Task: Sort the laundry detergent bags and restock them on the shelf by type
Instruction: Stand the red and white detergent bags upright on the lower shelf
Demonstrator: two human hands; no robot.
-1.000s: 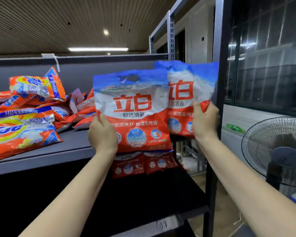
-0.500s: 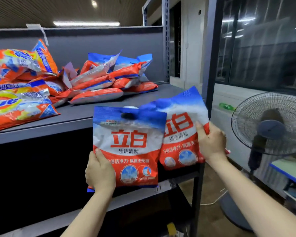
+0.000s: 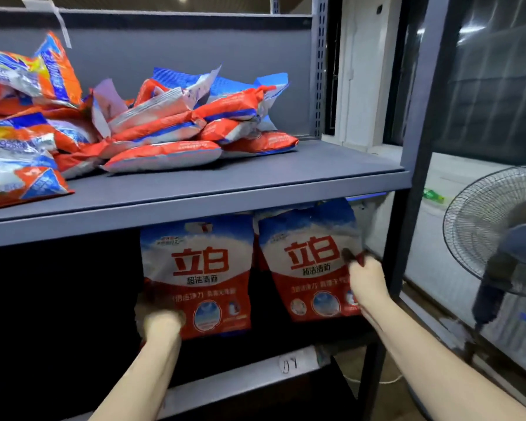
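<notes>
Two red, white and blue detergent bags stand upright side by side in the dark lower shelf bay. My left hand [image 3: 160, 317] grips the lower left corner of the left bag [image 3: 201, 268]. My right hand [image 3: 366, 282] holds the right edge of the right bag [image 3: 312, 262], whose top reaches the underside of the upper shelf [image 3: 225, 189]. On that upper shelf lie a loose heap of the same red and blue bags [image 3: 195, 123] and, further left, several orange and yellow bags [image 3: 19, 123] of another type.
The rack's right upright [image 3: 413, 147] stands just right of my right hand. A pedestal fan [image 3: 504, 232] is on the floor to the right, beside a glass wall. A label strip marked with digits [image 3: 289, 364] runs along the lower shelf's front edge.
Both hands dropped from in front of the upper shelf and carried the two bags into the lower bay, where they now stand upright and farther apart.
</notes>
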